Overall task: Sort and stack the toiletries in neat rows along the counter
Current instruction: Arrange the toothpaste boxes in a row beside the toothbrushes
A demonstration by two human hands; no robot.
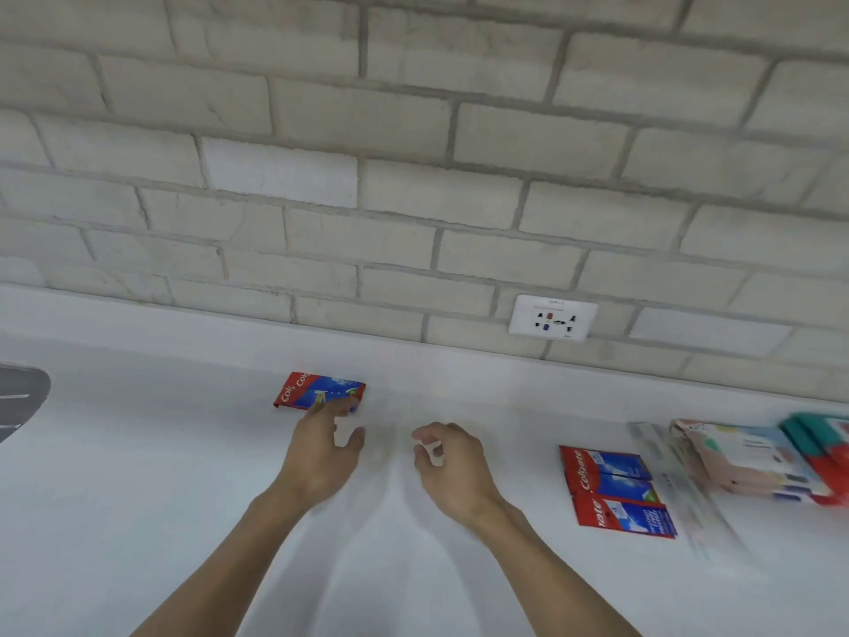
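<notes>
Two bare arms reach over white tabletop (pixel 138 498). Right hand (pixel 452 468) empty, fingers curled loose, holds nothing. Left hand (pixel 321 457) open, fingertips touch near edge of red and blue toothpaste box (pixel 317 389). That box lies flat near back wall. Far right: more toothpaste boxes (pixel 613 491) side by side, then blurry pile of packets (pixel 753 462). Behind: wall socket (pixel 553 317) on white brick wall (pixel 413 154).

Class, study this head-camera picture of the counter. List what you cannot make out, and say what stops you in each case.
1. Head view: the clear packets right of the toothpaste boxes are smeared by motion blur.
2. The teal and red packs are cut off by the right edge.
3. The grey object is cut off by the left edge.
4. The left hand covers part of the far toothpaste box.
</notes>
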